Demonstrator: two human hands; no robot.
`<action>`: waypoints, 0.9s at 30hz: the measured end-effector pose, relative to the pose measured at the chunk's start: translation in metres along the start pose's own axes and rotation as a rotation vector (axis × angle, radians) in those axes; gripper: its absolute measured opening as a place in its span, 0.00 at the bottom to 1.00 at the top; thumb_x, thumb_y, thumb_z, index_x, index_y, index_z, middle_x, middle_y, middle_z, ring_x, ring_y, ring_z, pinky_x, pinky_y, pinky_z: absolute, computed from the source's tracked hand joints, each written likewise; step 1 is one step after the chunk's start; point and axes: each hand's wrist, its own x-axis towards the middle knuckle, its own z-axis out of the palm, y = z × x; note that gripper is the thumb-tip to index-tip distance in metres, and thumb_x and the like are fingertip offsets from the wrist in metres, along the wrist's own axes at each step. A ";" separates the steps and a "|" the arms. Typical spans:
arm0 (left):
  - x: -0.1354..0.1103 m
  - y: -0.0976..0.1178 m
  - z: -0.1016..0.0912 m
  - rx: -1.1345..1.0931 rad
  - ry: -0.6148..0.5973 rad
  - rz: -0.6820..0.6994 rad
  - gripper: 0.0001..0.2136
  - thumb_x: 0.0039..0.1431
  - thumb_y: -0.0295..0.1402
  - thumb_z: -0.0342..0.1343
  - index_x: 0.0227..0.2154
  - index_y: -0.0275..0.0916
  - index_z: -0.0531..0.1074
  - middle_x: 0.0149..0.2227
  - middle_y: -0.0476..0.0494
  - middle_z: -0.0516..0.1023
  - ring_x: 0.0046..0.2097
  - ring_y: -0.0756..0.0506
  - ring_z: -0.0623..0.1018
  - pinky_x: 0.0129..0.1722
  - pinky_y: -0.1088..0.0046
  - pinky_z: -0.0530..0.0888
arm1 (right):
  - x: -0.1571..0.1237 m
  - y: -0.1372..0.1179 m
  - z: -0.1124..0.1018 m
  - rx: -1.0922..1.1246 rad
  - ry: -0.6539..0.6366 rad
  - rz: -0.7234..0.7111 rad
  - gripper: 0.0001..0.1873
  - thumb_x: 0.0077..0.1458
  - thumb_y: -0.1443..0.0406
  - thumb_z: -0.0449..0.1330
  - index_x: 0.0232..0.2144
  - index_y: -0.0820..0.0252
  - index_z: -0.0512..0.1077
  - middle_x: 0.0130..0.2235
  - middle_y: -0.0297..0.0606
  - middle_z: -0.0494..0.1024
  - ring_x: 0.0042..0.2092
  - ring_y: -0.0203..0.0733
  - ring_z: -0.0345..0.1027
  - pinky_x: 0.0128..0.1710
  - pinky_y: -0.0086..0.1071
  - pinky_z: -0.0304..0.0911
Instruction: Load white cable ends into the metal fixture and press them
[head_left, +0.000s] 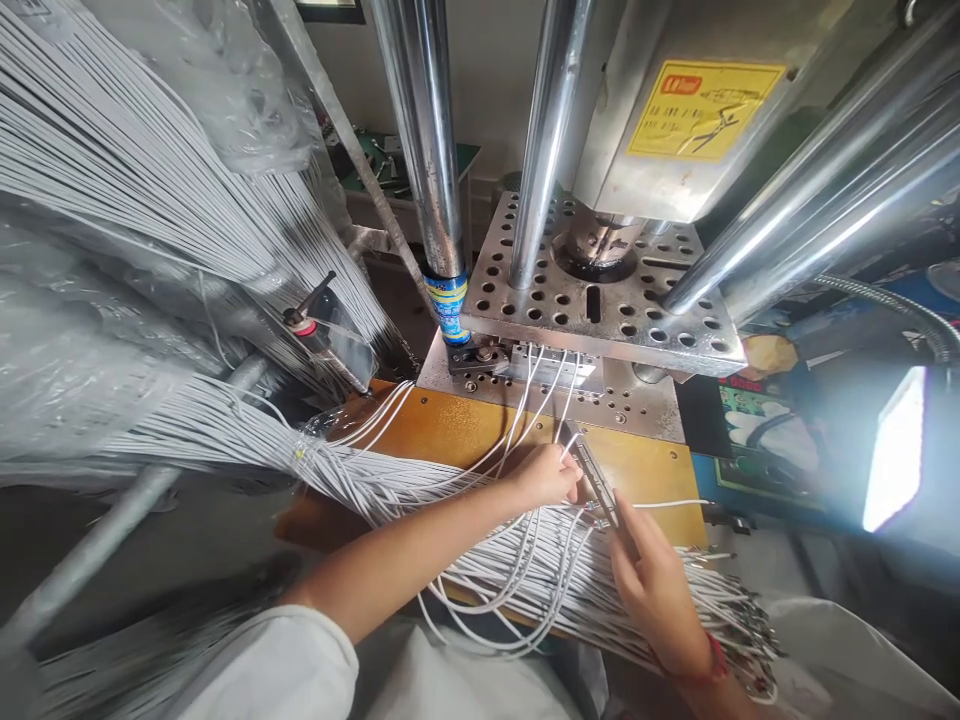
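Two bare hands, left hand (546, 476) and right hand (660, 592), one slim grey metal tool (592, 478), four polished steel columns (424, 130), one perforated steel plate (600, 300), one yellow warning label (701, 108), one bright white lamp (896, 445), white thin cables (375, 480) too many to count

White short sleeve (289, 660) (left arm), seemingly red band (718, 655) on right wrist.

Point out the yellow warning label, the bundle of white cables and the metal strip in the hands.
yellow warning label (705, 108), head view, its middle
white cables (360, 480), head view, bundle's middle
metal strip (592, 475), head view, bare midsection
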 end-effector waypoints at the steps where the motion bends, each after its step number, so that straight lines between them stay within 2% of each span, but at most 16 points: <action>1: -0.003 0.001 -0.003 0.080 0.040 0.065 0.07 0.54 0.32 0.46 0.29 0.35 0.67 0.22 0.47 0.70 0.23 0.52 0.68 0.23 0.78 0.62 | 0.000 0.001 -0.002 0.015 0.002 0.027 0.22 0.55 0.64 0.47 0.53 0.61 0.57 0.41 0.43 0.68 0.41 0.40 0.63 0.40 0.32 0.63; 4: -0.015 0.007 -0.014 0.285 0.217 0.200 0.11 0.56 0.37 0.46 0.39 0.38 0.65 0.28 0.43 0.71 0.31 0.48 0.71 0.28 0.76 0.62 | 0.002 0.004 -0.007 0.031 0.003 0.076 0.21 0.55 0.62 0.47 0.51 0.62 0.60 0.43 0.43 0.69 0.44 0.41 0.64 0.42 0.33 0.62; 7: -0.023 0.013 -0.021 0.369 0.283 0.263 0.16 0.58 0.40 0.42 0.47 0.39 0.60 0.31 0.42 0.71 0.33 0.48 0.70 0.29 0.77 0.61 | 0.003 0.006 -0.010 0.043 0.010 0.100 0.21 0.54 0.61 0.47 0.49 0.63 0.62 0.44 0.42 0.70 0.45 0.41 0.64 0.43 0.33 0.62; 9: -0.023 0.015 -0.021 0.320 0.298 0.296 0.15 0.59 0.39 0.40 0.45 0.40 0.62 0.31 0.44 0.71 0.33 0.49 0.70 0.30 0.77 0.61 | 0.004 0.007 -0.009 0.060 0.018 0.109 0.21 0.54 0.60 0.48 0.49 0.62 0.63 0.43 0.42 0.70 0.45 0.41 0.64 0.43 0.34 0.63; 11: -0.020 0.016 -0.019 0.172 0.285 0.305 0.12 0.59 0.35 0.40 0.39 0.38 0.66 0.30 0.46 0.70 0.31 0.51 0.69 0.30 0.78 0.62 | 0.004 0.009 -0.008 0.075 0.027 0.109 0.21 0.54 0.60 0.48 0.49 0.61 0.62 0.43 0.42 0.70 0.45 0.42 0.64 0.43 0.34 0.63; 13: -0.015 0.018 -0.017 -0.079 0.193 0.222 0.10 0.58 0.31 0.40 0.33 0.36 0.67 0.25 0.49 0.67 0.27 0.54 0.67 0.26 0.80 0.62 | 0.004 0.010 -0.007 0.082 0.024 0.111 0.21 0.54 0.60 0.48 0.50 0.60 0.62 0.45 0.42 0.70 0.46 0.42 0.64 0.44 0.34 0.63; 15: -0.012 0.021 -0.016 -0.326 0.072 0.077 0.09 0.57 0.29 0.41 0.32 0.33 0.66 0.21 0.52 0.63 0.20 0.57 0.62 0.21 0.82 0.59 | 0.004 0.011 -0.007 0.085 0.011 0.113 0.21 0.54 0.61 0.48 0.50 0.61 0.62 0.46 0.42 0.69 0.47 0.43 0.63 0.45 0.35 0.62; 17: -0.010 0.026 -0.018 -0.473 0.020 -0.026 0.10 0.58 0.30 0.41 0.31 0.32 0.66 0.18 0.56 0.59 0.16 0.58 0.56 0.19 0.82 0.56 | 0.004 0.011 -0.007 0.092 0.007 0.113 0.21 0.54 0.61 0.48 0.50 0.61 0.62 0.47 0.42 0.69 0.48 0.42 0.63 0.46 0.35 0.62; 20: -0.009 0.029 -0.022 -0.534 0.009 -0.065 0.11 0.58 0.31 0.41 0.29 0.32 0.66 0.15 0.58 0.55 0.14 0.59 0.52 0.17 0.82 0.53 | 0.004 0.011 -0.008 0.098 0.016 0.108 0.22 0.54 0.61 0.48 0.50 0.60 0.62 0.47 0.42 0.69 0.48 0.42 0.63 0.46 0.35 0.62; 24: -0.005 0.022 -0.024 -0.495 -0.063 -0.153 0.08 0.55 0.29 0.45 0.27 0.31 0.66 0.19 0.53 0.65 0.14 0.60 0.56 0.15 0.82 0.50 | 0.003 0.013 -0.007 0.099 0.016 0.111 0.22 0.54 0.60 0.48 0.50 0.61 0.61 0.47 0.42 0.69 0.48 0.42 0.63 0.45 0.34 0.62; 27: -0.002 0.015 -0.020 -0.467 -0.071 -0.230 0.05 0.52 0.26 0.48 0.26 0.31 0.67 0.19 0.54 0.66 0.12 0.61 0.51 0.14 0.81 0.46 | 0.003 0.015 -0.006 0.107 0.015 0.120 0.23 0.54 0.60 0.48 0.51 0.63 0.61 0.47 0.43 0.68 0.49 0.41 0.62 0.46 0.34 0.62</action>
